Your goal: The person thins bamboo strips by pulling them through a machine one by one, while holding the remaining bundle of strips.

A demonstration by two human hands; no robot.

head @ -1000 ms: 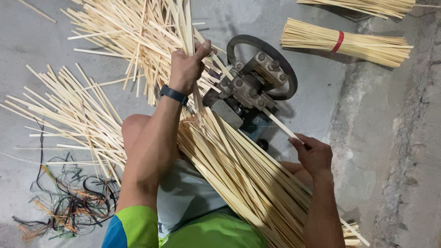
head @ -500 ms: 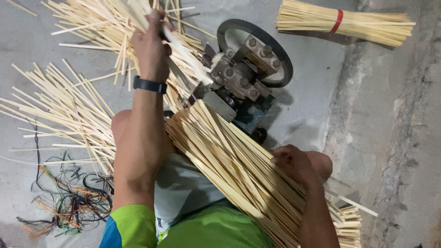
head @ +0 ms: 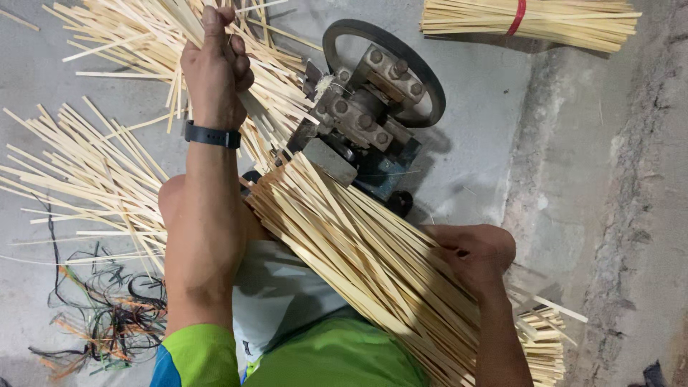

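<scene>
Right hand point(head: 473, 256) closed on near bundle of bamboo strips point(head: 373, 265) across the lap, bundle running left-far toward the metal machine point(head: 365, 115); left hand point(head: 215, 68) fisted around one strip point(head: 188, 25) over far loose pile point(head: 129, 43)

I see pale, matt split-bamboo strips point(head: 373, 265), dry and fibrous. Machine point(head: 358, 118) is dull grey cast metal with a dark flywheel point(head: 423, 79). Concrete floor point(head: 487, 143) is rough. Wristband point(head: 211, 135) is matt black rubber.
</scene>
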